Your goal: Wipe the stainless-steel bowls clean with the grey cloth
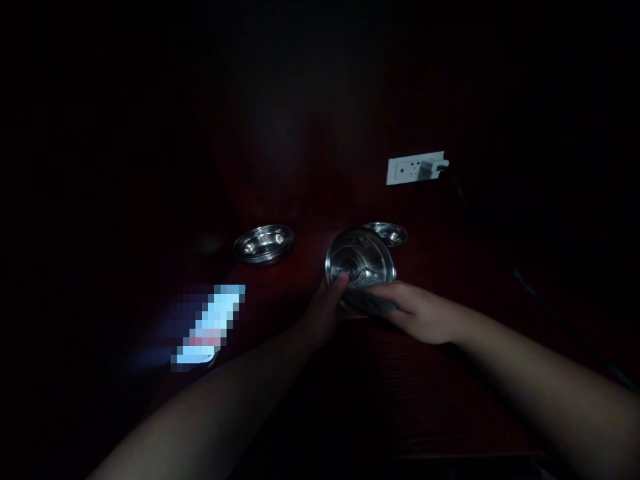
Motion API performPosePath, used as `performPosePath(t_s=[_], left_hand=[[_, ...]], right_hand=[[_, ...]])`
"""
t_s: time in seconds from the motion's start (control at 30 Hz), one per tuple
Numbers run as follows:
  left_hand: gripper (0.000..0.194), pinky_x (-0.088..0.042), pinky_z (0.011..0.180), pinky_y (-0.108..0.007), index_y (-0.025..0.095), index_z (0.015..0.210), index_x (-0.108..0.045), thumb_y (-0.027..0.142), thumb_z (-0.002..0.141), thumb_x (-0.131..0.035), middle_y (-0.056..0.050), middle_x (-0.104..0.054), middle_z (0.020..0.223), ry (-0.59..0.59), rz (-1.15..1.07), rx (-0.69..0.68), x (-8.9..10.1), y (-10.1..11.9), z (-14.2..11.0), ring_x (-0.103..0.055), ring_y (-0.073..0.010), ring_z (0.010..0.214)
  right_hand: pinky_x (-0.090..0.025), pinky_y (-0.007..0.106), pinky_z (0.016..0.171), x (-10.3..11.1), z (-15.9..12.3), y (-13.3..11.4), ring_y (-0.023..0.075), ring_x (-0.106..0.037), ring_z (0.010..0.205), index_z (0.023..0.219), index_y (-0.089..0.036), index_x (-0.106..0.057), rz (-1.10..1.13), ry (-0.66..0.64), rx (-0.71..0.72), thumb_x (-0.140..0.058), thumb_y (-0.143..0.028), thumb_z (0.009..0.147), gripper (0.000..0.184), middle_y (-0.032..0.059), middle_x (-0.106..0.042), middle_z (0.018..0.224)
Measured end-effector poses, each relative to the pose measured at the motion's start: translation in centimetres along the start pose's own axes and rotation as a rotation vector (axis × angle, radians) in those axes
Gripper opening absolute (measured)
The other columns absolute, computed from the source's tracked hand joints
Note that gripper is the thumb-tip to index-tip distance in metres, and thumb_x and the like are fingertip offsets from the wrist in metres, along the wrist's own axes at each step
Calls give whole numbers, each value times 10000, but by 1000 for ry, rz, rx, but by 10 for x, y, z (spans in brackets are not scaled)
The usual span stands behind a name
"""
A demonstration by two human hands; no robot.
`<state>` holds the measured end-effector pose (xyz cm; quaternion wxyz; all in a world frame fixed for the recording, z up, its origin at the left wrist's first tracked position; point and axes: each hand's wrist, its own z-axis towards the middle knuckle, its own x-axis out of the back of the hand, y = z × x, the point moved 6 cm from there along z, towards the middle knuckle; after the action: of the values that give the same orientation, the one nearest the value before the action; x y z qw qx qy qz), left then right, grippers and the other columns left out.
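A shiny metal bowl (363,257) is tilted so that its inside faces me. My left hand (327,303) grips its lower left side, with the thumb over the rim. My right hand (420,307) is closed on a dark cloth (373,302) at the bowl's lower edge; dim light blurs the cloth's outline. A stack of metal bowls (265,245) stands left of my hands. Partly hidden behind the held bowl, another metal bowl (393,233) rests on the dark red table (440,400).
A lit phone screen (210,327), pixelated, lies at the left. On the back wall is a white socket plate (407,169) with a plug (435,167) in it. A dark cable (525,283) runs along the right. Most of the surroundings are black.
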<state>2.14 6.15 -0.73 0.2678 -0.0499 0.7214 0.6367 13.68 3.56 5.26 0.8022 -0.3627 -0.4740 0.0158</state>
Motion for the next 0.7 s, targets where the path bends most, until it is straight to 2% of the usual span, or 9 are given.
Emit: performPosePath(t_s=[0.13,0.23,0.4,0.53,0.7], left_hand=[[647,-549,697,-414,182,1232,-499,610,752,-571,-159,-610,1182,50,11,8,3,-2,4,-625,-291,976],[654,-553,640,-382,175,1246,-488,594,753,-576,-164,-614,1158,63,28,25,5,-3,5,-632,-280,933],[554,-554,624,-367,166,1228,-507,412,744,-615,-145,-636,1101,110,-16,58,8,-4,5,-628,-274,926],[498,-552,630,-374,155,1197,-531,297,722,-584,-136,-650,1071,128,-34,63,8,-4,5,-639,-273,894],[560,-546,635,-381,154,1233,-502,227,681,-565,-135,-655,1060,121,-14,95,5,-2,3,-653,-274,858]], right_hand=[[-491,371,920,3,0,9,208,-641,999,1139,-204,-635,-230,13,-62,-470,-60,807,398,60,-693,1086],[-420,440,1022,6,0,17,242,-611,1097,1125,-187,-645,-382,61,-108,-487,-75,791,386,85,-678,1146],[-294,487,1111,4,0,26,274,-455,1287,1255,-103,-565,-570,90,-126,-499,-100,769,491,159,-556,1325],[-263,503,1122,6,0,28,286,-366,1343,1314,-64,-505,-653,142,-147,-495,-113,753,562,182,-478,1390],[-235,506,1132,9,0,28,284,-308,1371,1338,-44,-472,-659,178,-154,-486,-113,751,592,198,-423,1426]])
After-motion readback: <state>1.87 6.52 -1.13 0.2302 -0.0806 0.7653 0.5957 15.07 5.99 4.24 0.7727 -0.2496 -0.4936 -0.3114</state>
